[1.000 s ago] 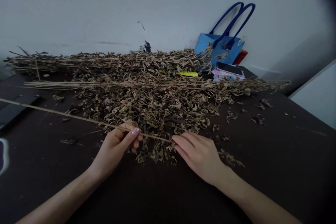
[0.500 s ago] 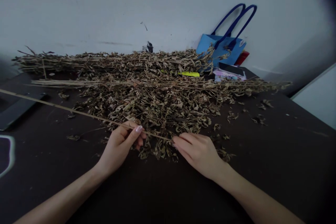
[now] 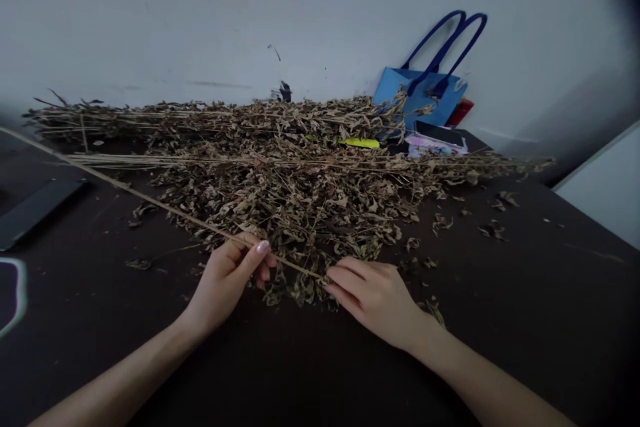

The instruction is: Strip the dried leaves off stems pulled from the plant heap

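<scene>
Over dried leaves [image 3: 300, 200], left hand [image 3: 221, 275] pinching long stalk [image 3: 165, 206], right hand [image 3: 379, 297] closed lower along it

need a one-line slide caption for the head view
A long dry stalk pinched in the left hand, the right hand farther along it, at a heap of dried leaves.

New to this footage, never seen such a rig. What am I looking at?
No machine here: these are a person's bare hands, seen from a camera worn on the head, looking forward and down. The left hand pinches a long, thin stalk; the right hand meets it further right, its grip partly hidden. On the dark table lies a broad heap of dried leafy plants. At the back right are a blue bag and what looks like a phone.
</scene>
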A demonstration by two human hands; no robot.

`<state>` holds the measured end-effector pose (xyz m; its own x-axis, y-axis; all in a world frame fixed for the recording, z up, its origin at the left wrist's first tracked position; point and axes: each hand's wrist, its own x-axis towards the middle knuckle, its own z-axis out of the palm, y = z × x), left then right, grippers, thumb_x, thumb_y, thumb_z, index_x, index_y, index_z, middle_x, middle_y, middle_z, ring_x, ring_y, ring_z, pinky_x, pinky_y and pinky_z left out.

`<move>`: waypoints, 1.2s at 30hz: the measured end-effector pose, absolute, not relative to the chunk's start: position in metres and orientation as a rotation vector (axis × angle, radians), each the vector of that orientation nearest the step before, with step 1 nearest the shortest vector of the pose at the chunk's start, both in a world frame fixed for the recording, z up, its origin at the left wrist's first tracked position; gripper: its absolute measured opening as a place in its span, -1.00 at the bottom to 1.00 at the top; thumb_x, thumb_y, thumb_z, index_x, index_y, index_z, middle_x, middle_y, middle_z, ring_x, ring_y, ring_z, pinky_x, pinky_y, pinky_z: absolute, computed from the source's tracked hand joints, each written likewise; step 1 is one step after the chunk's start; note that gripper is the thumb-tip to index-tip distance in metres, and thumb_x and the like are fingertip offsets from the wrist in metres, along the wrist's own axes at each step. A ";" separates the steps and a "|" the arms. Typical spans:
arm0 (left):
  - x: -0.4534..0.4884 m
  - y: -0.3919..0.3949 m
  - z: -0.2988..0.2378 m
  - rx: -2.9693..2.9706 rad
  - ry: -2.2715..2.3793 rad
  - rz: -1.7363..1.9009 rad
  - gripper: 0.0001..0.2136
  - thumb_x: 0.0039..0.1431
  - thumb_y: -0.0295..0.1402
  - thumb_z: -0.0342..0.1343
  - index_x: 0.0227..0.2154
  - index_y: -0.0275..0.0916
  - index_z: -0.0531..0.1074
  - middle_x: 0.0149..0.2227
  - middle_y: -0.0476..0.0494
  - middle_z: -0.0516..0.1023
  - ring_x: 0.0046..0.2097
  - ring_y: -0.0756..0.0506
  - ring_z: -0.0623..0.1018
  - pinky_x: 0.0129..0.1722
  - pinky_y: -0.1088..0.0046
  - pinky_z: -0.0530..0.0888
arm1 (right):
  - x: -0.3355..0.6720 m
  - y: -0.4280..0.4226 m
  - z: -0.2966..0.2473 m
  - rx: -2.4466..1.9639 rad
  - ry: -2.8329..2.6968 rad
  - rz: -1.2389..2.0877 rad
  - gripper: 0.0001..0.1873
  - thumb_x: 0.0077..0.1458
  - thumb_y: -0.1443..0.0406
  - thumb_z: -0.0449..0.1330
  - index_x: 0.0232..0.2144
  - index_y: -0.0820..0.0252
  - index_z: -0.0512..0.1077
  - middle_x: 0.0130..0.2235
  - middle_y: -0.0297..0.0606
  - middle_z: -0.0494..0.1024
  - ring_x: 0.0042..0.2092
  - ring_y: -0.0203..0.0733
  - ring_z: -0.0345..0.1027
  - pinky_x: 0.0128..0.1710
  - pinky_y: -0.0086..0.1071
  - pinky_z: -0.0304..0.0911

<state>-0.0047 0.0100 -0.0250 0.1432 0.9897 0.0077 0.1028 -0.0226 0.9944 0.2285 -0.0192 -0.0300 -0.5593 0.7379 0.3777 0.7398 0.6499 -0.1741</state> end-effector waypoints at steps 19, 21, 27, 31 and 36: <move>-0.003 0.007 -0.030 1.373 1.226 1.095 -0.80 0.18 -0.31 0.03 -0.50 -0.28 0.38 -0.56 -0.01 0.42 -0.58 0.07 0.37 -0.61 0.60 0.36 | 0.225 -0.019 -0.028 -1.055 -2.276 0.236 -0.85 0.18 0.36 0.02 -0.36 0.20 0.39 -0.41 -0.29 0.46 -0.36 -0.32 0.30 -0.35 -0.45 0.19; -0.002 0.007 -0.030 1.376 1.226 1.087 -0.81 0.17 -0.30 0.02 -0.49 -0.28 0.38 -0.55 -0.01 0.43 -0.58 0.06 0.38 -0.61 0.59 0.37 | 0.226 -0.018 -0.027 -1.096 -2.250 0.283 -0.83 0.19 0.35 0.01 -0.38 0.20 0.38 -0.45 -0.30 0.44 -0.39 -0.32 0.28 -0.38 -0.45 0.17; 0.000 0.005 -0.027 1.369 1.203 1.063 -0.82 0.18 -0.30 0.00 -0.46 -0.28 0.36 -0.54 -0.03 0.45 -0.59 0.05 0.39 -0.61 0.57 0.39 | 0.228 -0.014 -0.029 -1.216 -2.260 0.237 -0.84 0.20 0.35 0.00 -0.39 0.20 0.35 -0.46 -0.29 0.42 -0.38 -0.28 0.26 -0.39 -0.44 0.15; 0.000 0.005 -0.028 1.401 1.180 1.053 -0.81 0.20 -0.30 -0.02 -0.44 -0.29 0.35 -0.52 -0.04 0.45 -0.58 0.05 0.40 -0.59 0.55 0.40 | 0.226 -0.016 -0.030 -1.309 -2.228 0.266 -0.85 0.19 0.34 0.02 -0.42 0.20 0.33 -0.47 -0.30 0.38 -0.40 -0.29 0.25 -0.43 -0.45 0.13; 0.000 0.006 -0.027 1.417 1.158 1.036 -0.80 0.22 -0.31 -0.05 -0.44 -0.30 0.35 -0.54 -0.02 0.43 -0.58 0.06 0.39 -0.57 0.55 0.39 | 0.223 -0.018 -0.029 -1.314 -2.213 0.292 -0.82 0.20 0.35 0.00 -0.44 0.20 0.31 -0.49 -0.32 0.36 -0.41 -0.29 0.25 -0.45 -0.45 0.12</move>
